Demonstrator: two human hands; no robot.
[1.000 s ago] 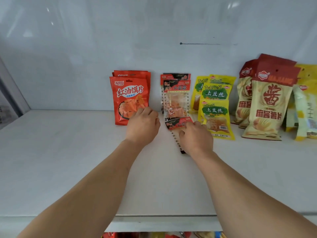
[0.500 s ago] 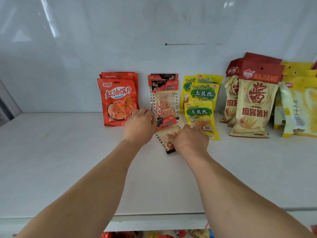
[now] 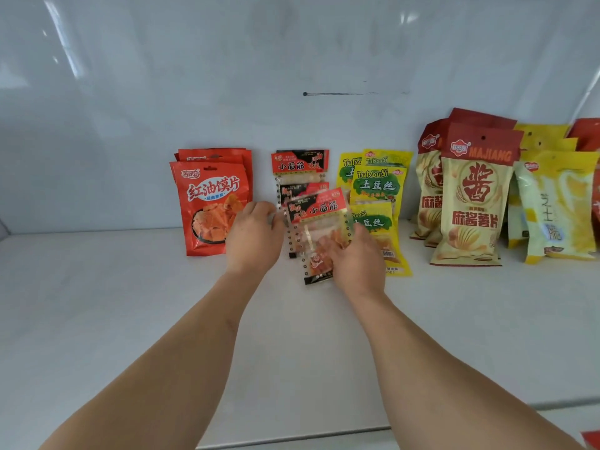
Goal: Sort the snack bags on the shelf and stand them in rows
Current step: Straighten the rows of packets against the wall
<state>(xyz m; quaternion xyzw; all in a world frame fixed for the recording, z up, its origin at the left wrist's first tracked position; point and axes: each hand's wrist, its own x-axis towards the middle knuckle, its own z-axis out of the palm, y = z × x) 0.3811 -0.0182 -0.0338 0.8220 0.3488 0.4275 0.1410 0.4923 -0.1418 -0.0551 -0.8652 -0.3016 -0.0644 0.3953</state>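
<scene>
Head view only. Clear gluten-strip bag [image 3: 319, 235] is gripped at its lower right edge by the right hand [image 3: 355, 261], fingers curled round it, and is tilted up off the white shelf [image 3: 130, 303], probably so it can be stood before the matching bags [image 3: 300, 177] at the wall. Left hand [image 3: 253, 238] is set at the bag's left edge, fingers bent; a grip cannot be told. Orange bags [image 3: 211, 206], green-yellow bags [image 3: 376, 190] and tan bags [image 3: 470, 203] are leaned upright on the back wall in rows by kind.
</scene>
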